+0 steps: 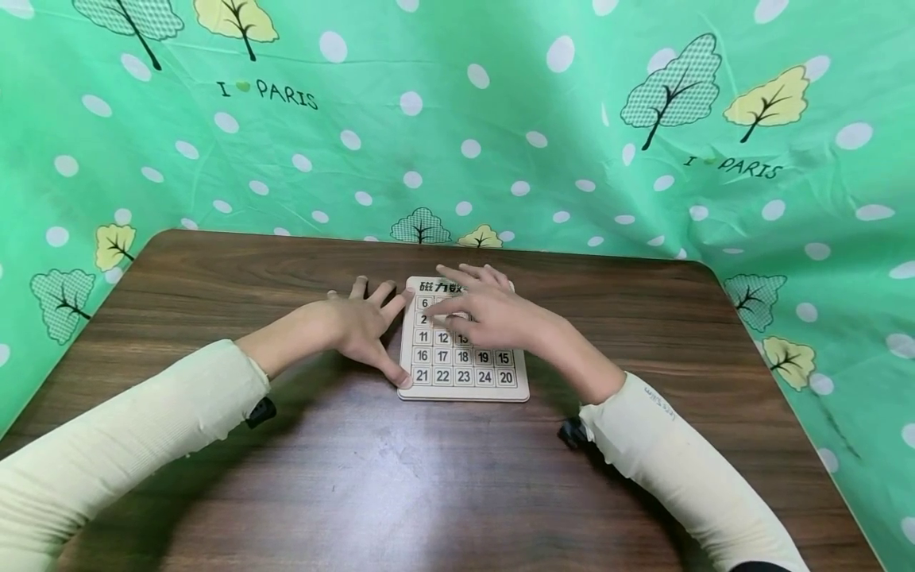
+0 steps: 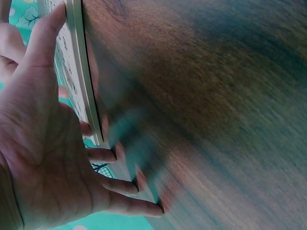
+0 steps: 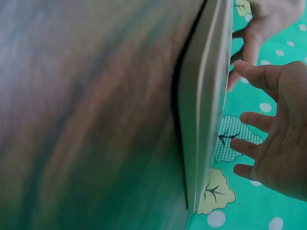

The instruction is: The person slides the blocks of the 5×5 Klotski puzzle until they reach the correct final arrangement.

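Observation:
A white number slide puzzle (image 1: 465,393) lies flat on the wooden table, dark characters along its top and square numbered tiles below. Its lower rows read 16, 17, 18, 19, 15 and 21, 22, 23, 24, 20. My left hand (image 1: 357,324) spreads along its left side, thumb on the lower left corner and index finger by the upper left edge; the other fingertips rest on the table in the left wrist view. Over the upper rows is my right hand (image 1: 500,316), fingers extended, fingertips close to the 2 tile (image 1: 423,320). It hides several tiles and part of the heading.
The dark wooden table (image 1: 343,485) has rounded far corners. Behind it and at both sides hangs a green cloth (image 1: 443,71) with white dots and printed trees. Pale sleeves (image 1: 164,405) cover both forearms, and a small black device (image 1: 574,434) sits under the right wrist.

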The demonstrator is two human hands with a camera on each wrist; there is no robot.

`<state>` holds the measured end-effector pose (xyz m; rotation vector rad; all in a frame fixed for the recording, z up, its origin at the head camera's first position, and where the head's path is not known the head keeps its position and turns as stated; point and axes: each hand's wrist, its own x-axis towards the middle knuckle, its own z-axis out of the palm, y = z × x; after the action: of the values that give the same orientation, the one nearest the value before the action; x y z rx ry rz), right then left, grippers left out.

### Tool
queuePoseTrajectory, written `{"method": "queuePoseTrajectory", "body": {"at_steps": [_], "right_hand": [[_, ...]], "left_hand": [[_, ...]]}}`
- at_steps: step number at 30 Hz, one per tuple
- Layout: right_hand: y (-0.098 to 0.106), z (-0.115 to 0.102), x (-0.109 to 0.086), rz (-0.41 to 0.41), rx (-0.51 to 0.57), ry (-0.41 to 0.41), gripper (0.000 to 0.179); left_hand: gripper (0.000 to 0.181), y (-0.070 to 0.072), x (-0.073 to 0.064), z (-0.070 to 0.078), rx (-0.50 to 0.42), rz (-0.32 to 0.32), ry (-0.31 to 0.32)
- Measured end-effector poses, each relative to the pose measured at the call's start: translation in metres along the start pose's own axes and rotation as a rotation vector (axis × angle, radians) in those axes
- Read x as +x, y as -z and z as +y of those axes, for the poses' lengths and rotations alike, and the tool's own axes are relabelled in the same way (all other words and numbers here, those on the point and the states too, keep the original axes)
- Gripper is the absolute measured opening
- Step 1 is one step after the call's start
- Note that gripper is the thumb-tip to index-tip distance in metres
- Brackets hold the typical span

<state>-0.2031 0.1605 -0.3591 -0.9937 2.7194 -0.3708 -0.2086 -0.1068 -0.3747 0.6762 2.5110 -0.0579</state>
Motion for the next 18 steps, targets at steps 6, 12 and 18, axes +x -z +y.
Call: {"method": "queuePoseTrajectory", "body": {"at_steps": [6,12,18], "right_hand": [[-0.005,-0.005,-0.002,-0.062,0.012,-0.001,0.043],[0.001,0.000,-0.007,-0.052,-0.004,-0.049,0.037],[0.005,0.000,-0.009,-0.028,0.032,-0.055,0.033]], "left_hand": [[0.160,0.007,-0.007,0.005,-0.014,-0.011,-0.007],[0.167,0.001,-0.002,0.001,-0.004,-0.006,0.015],[0.166,0.005,-0.007,0.004,-0.009,-0.007,0.000]]}}
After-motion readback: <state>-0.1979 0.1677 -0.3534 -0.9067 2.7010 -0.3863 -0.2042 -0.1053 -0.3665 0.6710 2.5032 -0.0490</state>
